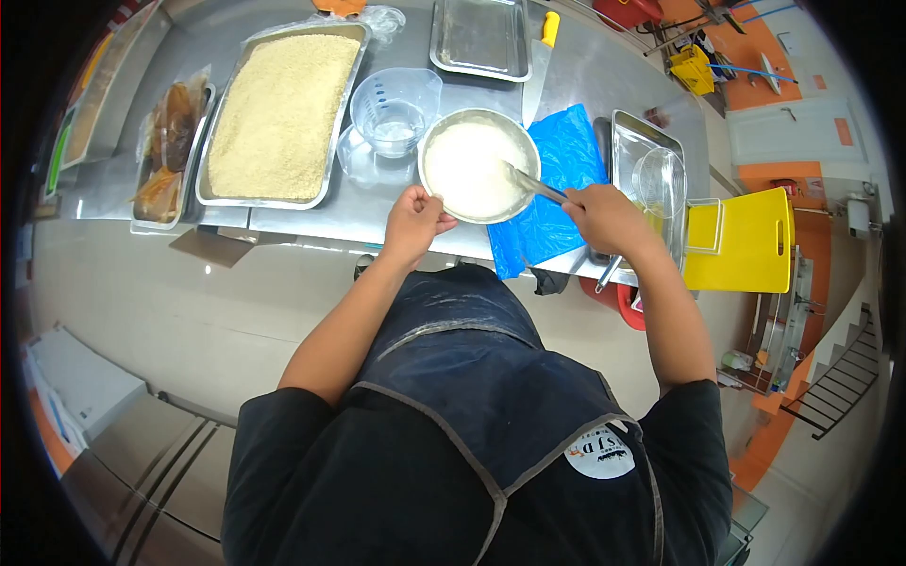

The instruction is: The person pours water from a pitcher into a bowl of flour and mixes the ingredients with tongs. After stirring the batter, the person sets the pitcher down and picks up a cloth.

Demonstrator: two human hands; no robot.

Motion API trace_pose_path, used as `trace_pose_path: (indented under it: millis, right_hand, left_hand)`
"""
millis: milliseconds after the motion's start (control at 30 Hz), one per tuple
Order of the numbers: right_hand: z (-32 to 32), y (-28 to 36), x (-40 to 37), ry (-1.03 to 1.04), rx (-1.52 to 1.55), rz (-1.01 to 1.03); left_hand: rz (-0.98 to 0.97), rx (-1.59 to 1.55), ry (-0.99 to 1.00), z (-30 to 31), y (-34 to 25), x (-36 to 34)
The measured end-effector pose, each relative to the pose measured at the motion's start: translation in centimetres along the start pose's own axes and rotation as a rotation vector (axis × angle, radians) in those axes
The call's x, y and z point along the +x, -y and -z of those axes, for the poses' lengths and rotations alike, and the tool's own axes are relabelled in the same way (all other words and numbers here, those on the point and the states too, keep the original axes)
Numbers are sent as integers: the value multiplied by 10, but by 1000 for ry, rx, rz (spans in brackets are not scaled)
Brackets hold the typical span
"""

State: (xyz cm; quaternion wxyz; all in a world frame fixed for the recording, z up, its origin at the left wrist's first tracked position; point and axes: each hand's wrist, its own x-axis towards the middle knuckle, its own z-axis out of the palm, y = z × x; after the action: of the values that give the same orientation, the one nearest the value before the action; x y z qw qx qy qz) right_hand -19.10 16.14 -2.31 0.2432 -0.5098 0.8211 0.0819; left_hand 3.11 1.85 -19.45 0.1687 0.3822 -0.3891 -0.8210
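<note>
A round metal bowl (430, 200) of thick white batter (472, 170) stands near the table's front edge, partly over a blue plastic bag (557, 222). At its near left rim, my left hand (415, 226) has thumb and fingers closed on the edge. My right hand (609, 222) is wrapped round the handle of a metal utensil (540, 187), which slants down into the batter. The utensil's head is sunk in the batter, so its kind is hidden. Left of the bowl stands a clear measuring jug (392, 104).
A tray of pale crumbs (278, 118) and a tray of packaged food (170, 141) lie left. An empty metal tray (481, 38) and a yellow-handled knife (540, 66) are behind. To the right are a tray with a strainer (656, 174) and a yellow cutting board (741, 245).
</note>
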Motion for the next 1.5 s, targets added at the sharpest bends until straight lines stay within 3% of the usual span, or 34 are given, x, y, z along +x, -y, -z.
trace_pose_path:
  millis: [267, 567, 767, 967, 1067, 1367, 1500]
  right_hand:
    - [-10, 7, -2, 118, 221, 84]
    - [-33, 30, 22, -151, 148, 12]
    - [-11, 15, 16, -60, 23, -40]
    - [-10, -9, -2, 78, 167, 25]
    - [-13, 7, -2, 171, 279, -16]
    - [-32, 12, 24, -129, 258, 7]
    - [-27, -2, 9, -44, 247, -74]
  left_hand:
    - [13, -5, 24, 1, -5, -1]
    - [27, -4, 58, 4, -2, 2]
    - [24, -30, 46, 3, 1, 1]
    - [27, -62, 51, 4, 2, 3]
    - [36, -46, 67, 6, 1, 3]
    - [32, -74, 64, 2, 1, -1]
    - [18, -124, 41, -1, 1, -1]
